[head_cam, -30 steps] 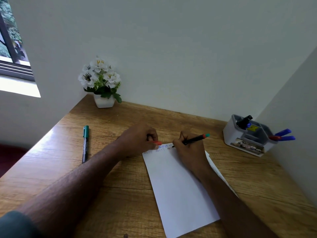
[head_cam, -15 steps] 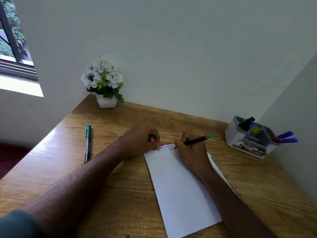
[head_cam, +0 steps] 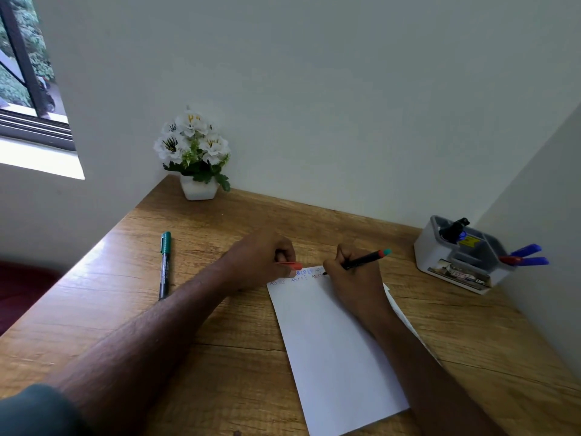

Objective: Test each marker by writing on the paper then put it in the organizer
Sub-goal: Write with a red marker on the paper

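My right hand point(head_cam: 352, 278) grips a black marker point(head_cam: 364, 261) with a red and teal end, its tip on the top edge of the white paper point(head_cam: 333, 350). Several small written words run along that top edge. My left hand point(head_cam: 264, 258) rests at the paper's top left corner and holds a red cap point(head_cam: 290, 265). A green-capped marker point(head_cam: 164, 265) lies on the wooden table point(head_cam: 220, 357) to the left. The white and grey organizer point(head_cam: 462, 254) stands at the far right with a black marker, a red one and two blue ones in it.
A white pot of white flowers point(head_cam: 196, 157) stands at the table's back left corner. Walls close the table at the back and on the right. A window is at the upper left. The table's left edge drops off beside the green marker.
My right hand has shifted slightly along the top line of writing. The camera has drifted a little; my left hand and the green marker stay put.
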Demonstrator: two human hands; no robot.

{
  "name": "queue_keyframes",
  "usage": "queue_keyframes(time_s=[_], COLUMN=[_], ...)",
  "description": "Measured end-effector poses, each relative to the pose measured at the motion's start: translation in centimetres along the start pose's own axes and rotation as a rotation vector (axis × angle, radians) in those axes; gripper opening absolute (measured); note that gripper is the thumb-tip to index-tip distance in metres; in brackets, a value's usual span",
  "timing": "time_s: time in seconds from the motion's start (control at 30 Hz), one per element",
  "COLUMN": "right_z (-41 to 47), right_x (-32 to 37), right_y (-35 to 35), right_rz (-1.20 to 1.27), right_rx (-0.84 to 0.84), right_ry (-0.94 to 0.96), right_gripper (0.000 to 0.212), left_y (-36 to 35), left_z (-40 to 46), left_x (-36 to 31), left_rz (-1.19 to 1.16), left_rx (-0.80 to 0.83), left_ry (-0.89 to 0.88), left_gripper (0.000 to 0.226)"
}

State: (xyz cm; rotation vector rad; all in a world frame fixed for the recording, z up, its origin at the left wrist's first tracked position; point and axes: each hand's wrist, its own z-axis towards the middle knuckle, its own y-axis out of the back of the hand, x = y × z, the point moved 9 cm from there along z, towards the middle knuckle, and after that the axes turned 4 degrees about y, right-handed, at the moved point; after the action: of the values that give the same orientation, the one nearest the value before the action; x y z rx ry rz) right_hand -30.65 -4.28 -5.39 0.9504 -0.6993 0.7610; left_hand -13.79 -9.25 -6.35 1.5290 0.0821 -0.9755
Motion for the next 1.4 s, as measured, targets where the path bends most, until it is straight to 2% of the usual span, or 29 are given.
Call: queue_keyframes(time_s=[0.37,0.57,0.7,0.8,0.87,0.97,1.1,1.23,1.4], right_z=[-0.1,-0.1,-0.2,-0.3,-0.3,-0.5,-0.8,-1.0,-1.2], right_x=[-0.2,-0.1,-0.7,-0.6,0.0,1.4,2.5,3.3,3.2], right_y=[0.1,0.2,1.7,2.0,2.0,1.2,1.1,1.2,1.1], right_rz=[0.021,0.037,0.237,0.456,0.517,0.604,0.649,0.638,0.571], right_rx=[0.009,-0.012,-0.111,-0.13,-0.1,0.033,0.076,0.1,0.099], right_ry=[-0.029,-0.021,-0.073,-0.093,-0.075,-0.017,0.035,0.077,0.072], right_gripper=[0.031,0.033,0.033,0.035,0.031,0.016,0.007,0.026,0.025], left_y=[-0.1,-0.1,0.0,1.1,1.9,2.2,2.6,2.9,2.9], left_z=[0.0,0.0,-0.1,-0.3,-0.6,-0.7,-1.2,-1.6,-1.6], left_x=[0.2,0.1,-0.2,-0.9,-1.4,-1.7,-2.8,-3.3,-3.7], left_rz=[0.001,-0.01,-0.012,-0.1,-0.174,-0.245,-0.31,-0.331,-0.304], left_rx=[-0.002,0.005,0.015,-0.067,-0.12,-0.134,-0.141,-0.149,-0.13], left_ry=[0.018,0.015,-0.008,-0.055,-0.089,-0.102,-0.165,-0.166,-0.199], left_gripper=[0.01,0.01,0.012,0.012,0.012,0.013,0.011,0.012,0.011])
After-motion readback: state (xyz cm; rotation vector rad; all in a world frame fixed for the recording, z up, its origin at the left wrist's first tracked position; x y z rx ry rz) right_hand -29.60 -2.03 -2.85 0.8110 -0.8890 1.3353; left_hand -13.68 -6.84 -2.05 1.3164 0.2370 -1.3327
